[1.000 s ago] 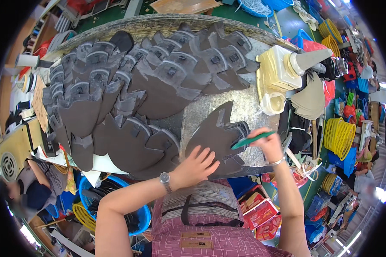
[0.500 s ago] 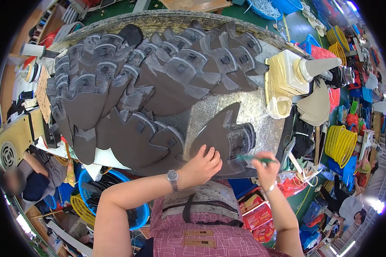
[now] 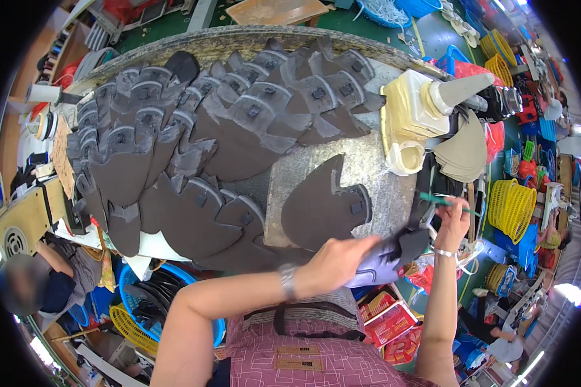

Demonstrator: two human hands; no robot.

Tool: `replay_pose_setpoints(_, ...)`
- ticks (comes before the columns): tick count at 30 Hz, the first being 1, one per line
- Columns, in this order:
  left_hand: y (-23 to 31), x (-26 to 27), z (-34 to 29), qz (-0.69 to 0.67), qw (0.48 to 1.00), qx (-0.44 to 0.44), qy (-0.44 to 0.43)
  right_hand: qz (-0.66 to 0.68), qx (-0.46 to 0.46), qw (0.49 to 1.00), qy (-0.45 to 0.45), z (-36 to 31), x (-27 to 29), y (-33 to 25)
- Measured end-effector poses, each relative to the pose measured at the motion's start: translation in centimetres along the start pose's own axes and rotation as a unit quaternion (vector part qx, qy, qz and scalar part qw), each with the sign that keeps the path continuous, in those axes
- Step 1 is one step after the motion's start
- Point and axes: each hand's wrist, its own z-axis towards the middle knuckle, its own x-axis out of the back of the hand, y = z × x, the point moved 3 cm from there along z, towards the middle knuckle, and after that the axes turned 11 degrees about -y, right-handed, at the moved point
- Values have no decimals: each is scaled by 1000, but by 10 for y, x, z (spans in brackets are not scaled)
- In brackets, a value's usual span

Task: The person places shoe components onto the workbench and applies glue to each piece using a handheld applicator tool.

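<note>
— Lifting a cut shoe-upper piece (image 3: 384, 261) off the near edge of the workbench (image 3: 374, 168), toward its right corner; dark outside, pale lilac lining showing where folding over.

— Gripping how?

— Left hand (image 3: 339, 261) closing fingers and thumb on the piece's near end, clamped on it. Right hand (image 3: 452, 222) pinching a green brush handle (image 3: 442, 200) between the fingers, raised just past the bench's right edge, apart from the piece.

— Handling like what, judging by the droop?

— Probably light and soft: sagging and curling at the free end, so likely a thin flexible sheet, not stiff. Likely not fragile, though creasing easily. Surface looking matte, so probably not slipping.

— Taking hold where?

— Best along an edge with a flat pinch, near the broad end, and perhaps supporting the middle to stop folding. Possibly avoiding any freshly coated face; impossible to tell from here whether wet.

— Lying nearby?

— Another dark upper piece (image 3: 319, 209) lying flat on the grey metal plate (image 3: 284, 187) just beyond the hand. Rows of matching pieces (image 3: 174, 148) overlapping like scales across the left and far part of the bench. A cream glue bottle (image 3: 426, 103) standing at the far right corner, beside a stack of tan pieces (image 3: 465, 151).
</note>
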Motion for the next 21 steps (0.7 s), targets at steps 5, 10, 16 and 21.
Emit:
replay_pose_setpoints(5, -50, -16, 25, 26, 988, 149, -15, -123, -128, 981, -74, -48, -1, 25)
replay_pose_setpoints(10, -53, -22, 28, 44, 989, 143, -20, -285, 39, 950, -126, -67, -8, 42)
replay_pose_setpoints(16, -2, 8, -8, 25, 994, 45, 94, 10, -60, 997, 39, -49, 19, 17)
replay_pose_setpoints(21, 19, 141, -136, 419, 834, 113, 341, -132, -39, 990, -13, 7, -1, 1)
